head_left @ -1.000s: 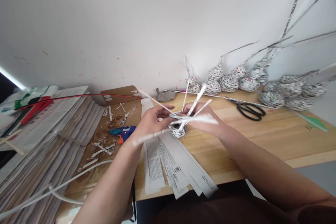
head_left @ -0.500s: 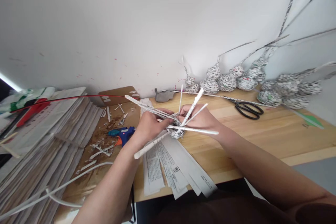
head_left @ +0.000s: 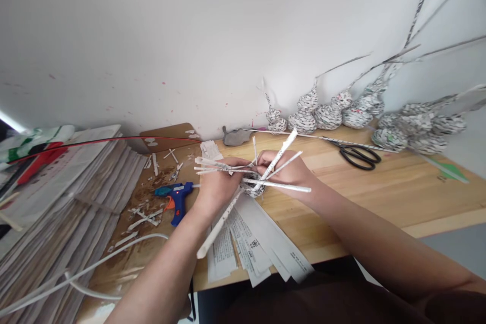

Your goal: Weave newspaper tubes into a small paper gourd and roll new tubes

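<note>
A small woven newspaper piece, round and hollow, sits between my hands above the table, with several rolled paper sticks spreading out of it. My left hand is closed at its left rim, fingers pinching paper sticks that lie across the back of the hand. On the far right side, my right hand is closed too, its fingertips pinching a stick near the rim, partly hidden behind the upright sticks. One thick paper stick points toward me over my left wrist. Beneath lie printed newspaper strips.
A blue glue gun and paper scraps lie on stained cardboard at the left, beside a tall newspaper stack. Black scissors lie at the right. Woven paper gourds line the wall. A grey cloth-like object is behind my hands.
The sticks by my left hand have swung flatter across it, and the near stick now points more toward me. The woven piece has turned slightly. Both hands stay closed at it.
</note>
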Motion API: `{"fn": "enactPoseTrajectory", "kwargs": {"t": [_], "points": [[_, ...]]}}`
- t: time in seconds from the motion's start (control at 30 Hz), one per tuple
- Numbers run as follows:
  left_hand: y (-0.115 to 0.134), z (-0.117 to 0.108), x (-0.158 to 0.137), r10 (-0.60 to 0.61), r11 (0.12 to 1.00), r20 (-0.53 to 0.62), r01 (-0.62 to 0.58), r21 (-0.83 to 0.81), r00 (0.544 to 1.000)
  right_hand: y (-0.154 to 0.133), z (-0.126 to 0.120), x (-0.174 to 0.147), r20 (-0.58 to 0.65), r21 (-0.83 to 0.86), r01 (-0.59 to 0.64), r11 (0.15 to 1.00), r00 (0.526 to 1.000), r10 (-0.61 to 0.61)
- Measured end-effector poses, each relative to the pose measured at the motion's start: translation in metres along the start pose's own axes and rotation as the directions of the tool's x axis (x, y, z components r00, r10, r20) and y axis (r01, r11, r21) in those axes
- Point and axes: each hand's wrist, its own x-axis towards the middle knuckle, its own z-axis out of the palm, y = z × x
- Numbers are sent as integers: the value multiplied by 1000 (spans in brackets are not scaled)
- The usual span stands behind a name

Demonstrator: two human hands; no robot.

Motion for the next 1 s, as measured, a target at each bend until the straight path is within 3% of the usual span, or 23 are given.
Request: {"fn": "enactPoseTrajectory", "kwargs": {"t": [0.2,0.37,0.57,0.8,1.0], "points": [[8,5,-8,105,978,-85,-87,188,991,-4,-3,1,-16,-84,11,996,1000,-12],[11,6,-13,234,923,-12,-218,316,972,-4,-1,1,-58,-112,76,991,995,-83],[12,5,-9,121,977,-52,-110,181,991,-1,-1,1,-61,-87,90,992,994,-96],[19,7,-14,139,955,-79,-112,276,987,-3,-1,2,-21,-39,104,994,994,-105],[17,6,-7,66,990,-64,-57,129,996,-6,-1,-1,-50,66,80,995,996,-76]]}}
